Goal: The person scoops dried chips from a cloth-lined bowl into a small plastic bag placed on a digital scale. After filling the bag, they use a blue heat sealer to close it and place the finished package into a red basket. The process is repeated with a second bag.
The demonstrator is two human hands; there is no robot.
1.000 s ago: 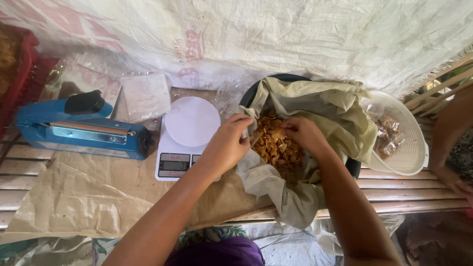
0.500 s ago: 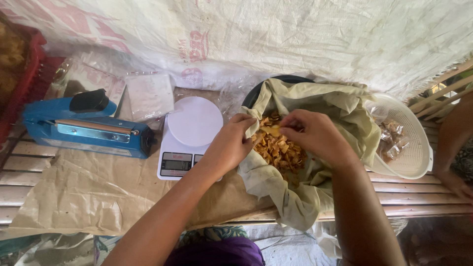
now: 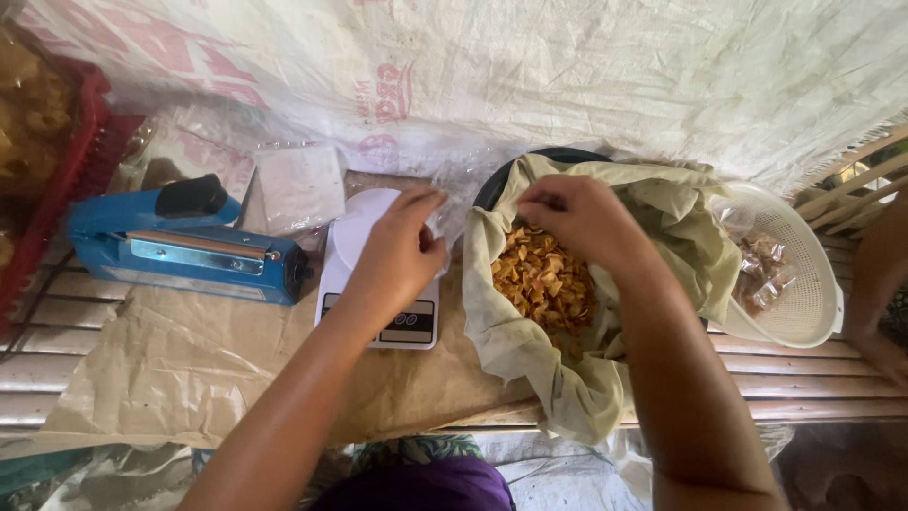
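A clear plastic bag [image 3: 452, 203], thin and hard to make out, is pinched at its mouth between the left hand [image 3: 397, 251] and the right hand [image 3: 577, 216]. It is held between the white kitchen scale [image 3: 376, 274] and the cloth-lined bowl [image 3: 530, 161]. Left fingers are curled, thumb and forefinger closed on the bag's edge; the right fingers are bunched downward, though what lies under them cannot be told. Half a second ago both hands were down among the fried chips [image 3: 544, 279]; now the left has been lifted clear and is over the scale, the right raised above the heap. The chips lie on olive cloth [image 3: 567, 388] inside the dark bowl. A white colander [image 3: 804, 284] with small packets is set to the right, a blue heat sealer [image 3: 184, 246] to the left, all on brown paper [image 3: 170, 360] over slats.
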